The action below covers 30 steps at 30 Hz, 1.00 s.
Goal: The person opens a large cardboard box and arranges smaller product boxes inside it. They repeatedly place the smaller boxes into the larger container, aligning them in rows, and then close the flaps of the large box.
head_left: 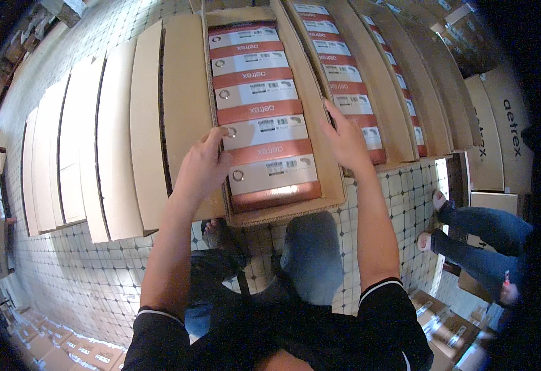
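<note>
An open cardboard carton [264, 217] stands in front of me, holding a row of orange-and-white shoeboxes [276, 127]. Each shoebox end carries a label and a round metal-rimmed finger hole. My left hand [203, 162] is over the carton's left edge, its index finger reaching to the finger hole of the second-nearest shoebox. Its thumb stays apart from that finger; the other fingers are curled and partly hidden. On the opposite side my right hand [348, 141] has its fingers stretched along the carton's right side, with no shoebox in it.
Further open cartons of shoeboxes [352, 86] stand close on the right. Cardboard flaps [119, 142] spread out at the left. Another person's legs [484, 232] are at the right, near tall cartons [505, 133]. More boxes [91, 349] sit behind on the tiled floor [66, 266].
</note>
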{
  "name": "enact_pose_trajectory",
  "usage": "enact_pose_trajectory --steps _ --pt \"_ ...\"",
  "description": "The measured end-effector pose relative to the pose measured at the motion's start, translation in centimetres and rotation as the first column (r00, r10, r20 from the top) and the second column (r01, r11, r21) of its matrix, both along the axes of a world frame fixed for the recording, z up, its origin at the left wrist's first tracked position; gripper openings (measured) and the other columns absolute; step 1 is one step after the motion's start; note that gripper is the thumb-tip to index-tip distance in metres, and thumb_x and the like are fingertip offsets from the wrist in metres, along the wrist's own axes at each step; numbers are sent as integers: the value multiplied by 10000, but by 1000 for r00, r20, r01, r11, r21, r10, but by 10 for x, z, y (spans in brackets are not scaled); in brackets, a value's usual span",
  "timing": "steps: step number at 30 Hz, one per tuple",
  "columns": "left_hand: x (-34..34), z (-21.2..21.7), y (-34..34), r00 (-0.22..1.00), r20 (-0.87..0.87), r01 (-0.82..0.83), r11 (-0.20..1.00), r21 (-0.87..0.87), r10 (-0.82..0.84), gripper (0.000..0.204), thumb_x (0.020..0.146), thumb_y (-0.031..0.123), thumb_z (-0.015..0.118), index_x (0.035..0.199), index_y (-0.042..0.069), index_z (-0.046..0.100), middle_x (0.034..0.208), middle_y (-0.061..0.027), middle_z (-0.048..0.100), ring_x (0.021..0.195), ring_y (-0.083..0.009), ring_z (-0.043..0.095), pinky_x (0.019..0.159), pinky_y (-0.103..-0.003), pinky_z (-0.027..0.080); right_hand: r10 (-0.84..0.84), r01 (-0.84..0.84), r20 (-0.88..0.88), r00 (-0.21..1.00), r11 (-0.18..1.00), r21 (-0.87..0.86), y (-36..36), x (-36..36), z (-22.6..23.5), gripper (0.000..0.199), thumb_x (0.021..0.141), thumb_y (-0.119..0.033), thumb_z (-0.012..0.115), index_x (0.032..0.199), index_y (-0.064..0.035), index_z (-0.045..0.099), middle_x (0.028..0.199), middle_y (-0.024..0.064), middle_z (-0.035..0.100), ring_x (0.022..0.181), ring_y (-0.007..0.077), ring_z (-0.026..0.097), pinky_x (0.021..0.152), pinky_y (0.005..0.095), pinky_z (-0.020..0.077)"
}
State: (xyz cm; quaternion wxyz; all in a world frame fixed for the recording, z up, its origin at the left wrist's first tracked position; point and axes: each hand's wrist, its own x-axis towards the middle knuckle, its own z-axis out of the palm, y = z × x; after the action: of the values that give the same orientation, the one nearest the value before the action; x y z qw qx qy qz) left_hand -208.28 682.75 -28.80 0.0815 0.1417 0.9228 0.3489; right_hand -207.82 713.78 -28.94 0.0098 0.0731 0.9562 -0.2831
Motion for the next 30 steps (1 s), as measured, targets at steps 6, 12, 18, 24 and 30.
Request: enact_pose_trajectory --steps 6,12,18,24,30 --pt "-26 -9 2 999 -5 -51 994 95 52 417 877 131 547 1282 66 474 1163 -263 595 1023 -462 610 877 -525 494 35 -34 -47 998 999 11 -3 -1 3 547 946 -362 529 1421 -95 479 1172 273 639 1062 463 613 935 502 476" --pt "-41 -11 -5 996 90 -17 980 197 -1 430 880 142 540 1290 36 465 1149 -278 597 1007 -475 610 872 -527 493 19 -18 -47 999 1000 12 -5 -3 3 547 947 -352 538 1416 -75 483 1223 258 625 1084 455 602 950 492 465" --pt "-50 -14 -7 1000 -9 23 980 196 -21 436 861 144 540 1278 34 473 1148 -286 598 1000 -486 609 855 -542 498 18 -23 73 997 997 73 -16 -20 27 594 965 -330 560 1463 -45 408 1387 267 514 1254 419 529 1061 472 413" --pt "-55 -10 -10 997 8 78 983 165 -81 425 822 134 561 1226 29 481 1205 -337 575 1111 -522 560 943 -524 482 123 -147 -84 989 721 -677 -49 -171 41 650 1001 -348 546 1523 -53 293 1548 236 304 1435 347 322 1143 431 330" --pt "-62 -10 -15 989 88 112 988 104 -121 446 773 176 581 1197 68 495 1204 -403 547 1022 -547 594 890 -554 515 -95 372 360 928 186 -909 -114 -353 -17 954 914 -635 504 1565 -67 100 1596 290 76 1472 436 155 1172 519 238"
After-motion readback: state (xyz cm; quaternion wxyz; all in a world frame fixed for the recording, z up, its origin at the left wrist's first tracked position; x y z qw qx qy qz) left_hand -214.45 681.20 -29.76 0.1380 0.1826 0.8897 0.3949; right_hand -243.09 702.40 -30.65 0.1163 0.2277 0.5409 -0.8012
